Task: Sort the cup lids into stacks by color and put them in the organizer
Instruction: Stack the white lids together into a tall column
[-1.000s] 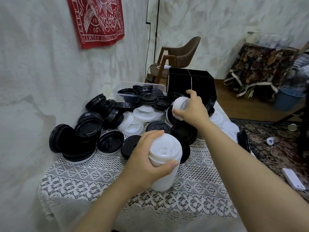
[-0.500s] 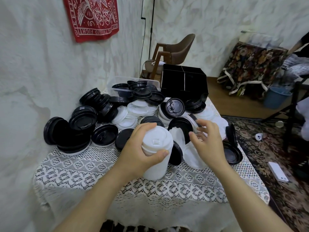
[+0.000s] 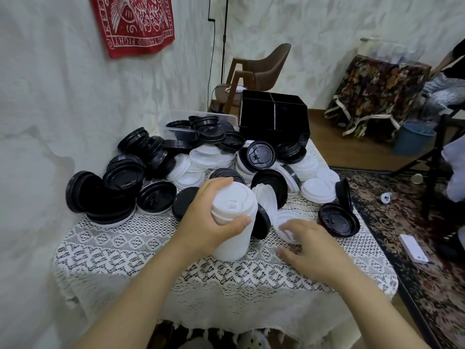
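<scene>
A tall stack of white lids (image 3: 235, 230) stands on the lace-covered table (image 3: 151, 253), and my left hand (image 3: 206, 222) grips it near the top. To its right my right hand (image 3: 309, 248) reaches down, with its fingertips touching a loose white lid (image 3: 286, 217) that lies on the cloth; the thumb is off the lid. Several black lids (image 3: 120, 182) and white lids (image 3: 318, 190) are heaped behind. The black organizer (image 3: 274, 117) stands at the table's far edge.
A clear plastic tub (image 3: 181, 117) with black lids sits left of the organizer. The wall runs close along the table's left. A chair (image 3: 264, 69) stands behind. On the carpet to the right lie a phone (image 3: 414, 248) and a blue bucket (image 3: 412, 139).
My right hand pulled back from the far pile by the organizer and came down onto a white lid at the front right. My left hand kept hold of the white stack.
</scene>
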